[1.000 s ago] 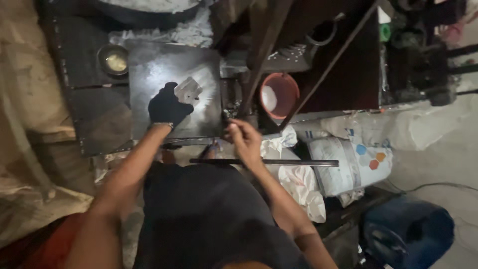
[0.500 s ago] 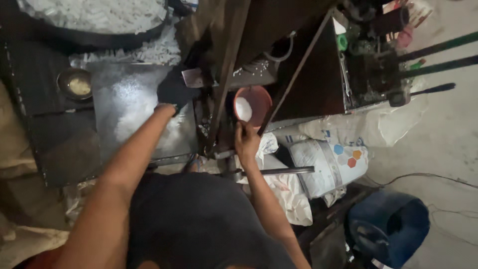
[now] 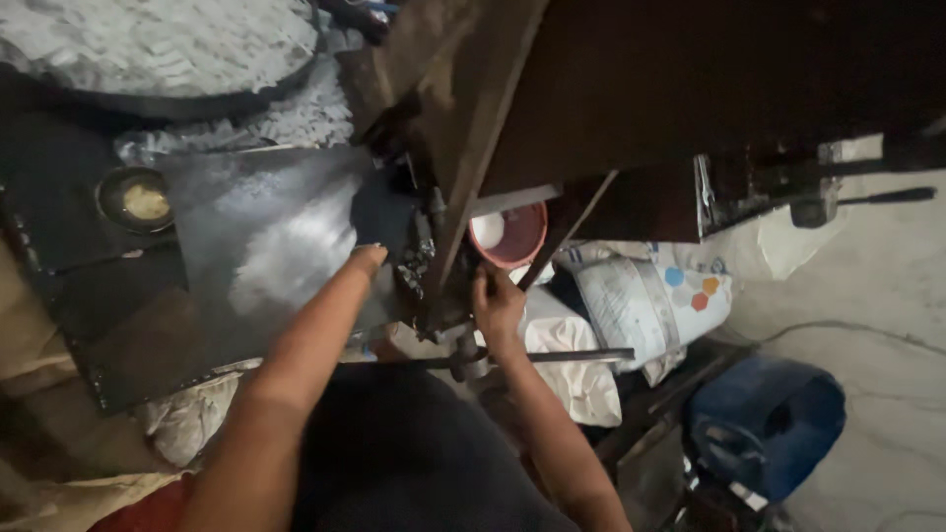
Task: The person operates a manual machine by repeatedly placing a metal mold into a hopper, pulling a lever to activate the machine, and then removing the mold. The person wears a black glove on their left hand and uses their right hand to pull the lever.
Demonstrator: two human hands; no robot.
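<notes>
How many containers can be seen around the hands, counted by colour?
Red bowl holding something white, just above the right hand: 1
Blue drum on the floor: 1
Small dark dish with yellowish contents, far from the left hand: 1
Total: 3

- A small round tin (image 3: 133, 198) of yellowish stuff, upper left.
- A white printed sack (image 3: 641, 300), centre right.
- A blue drum (image 3: 774, 424), lower right.

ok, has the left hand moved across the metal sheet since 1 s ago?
Yes. The left hand has gone from the middle of the metal sheet to its right edge, beside the dark machine frame.
</notes>
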